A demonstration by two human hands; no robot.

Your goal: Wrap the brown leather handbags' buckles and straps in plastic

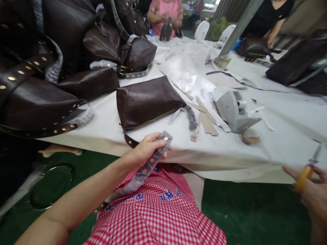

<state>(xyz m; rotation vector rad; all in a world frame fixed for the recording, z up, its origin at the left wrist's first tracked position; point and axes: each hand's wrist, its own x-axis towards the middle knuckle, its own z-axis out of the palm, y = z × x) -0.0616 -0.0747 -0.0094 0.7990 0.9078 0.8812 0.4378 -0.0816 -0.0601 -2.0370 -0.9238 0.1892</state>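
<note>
My left hand (pixel 150 146) grips the end of a dark studded bag strap (pixel 159 144) sheathed in clear plastic film. The strap runs down across my red checked apron (pixel 158 211). At the far right, my right hand (pixel 313 190) is closed around yellow-handled scissors (pixel 305 175), blades pointing up; motion blurs them a little. Just beyond my left hand lies a dark brown leather bag (pixel 152 100) with a zipper along its near edge. A wrapped strap end (pixel 191 119) sticks out at the bag's right corner.
More dark brown bags (pixel 99 44) are heaped on the left. Cardboard strips (pixel 205 117), plastic sheets (pixel 186 68) and a grey tape dispenser (pixel 233 110) lie on the white-covered table (pixel 281 136). A metal post (pixel 240 29) rises behind. Across the table, people (pixel 166 15) handle bags.
</note>
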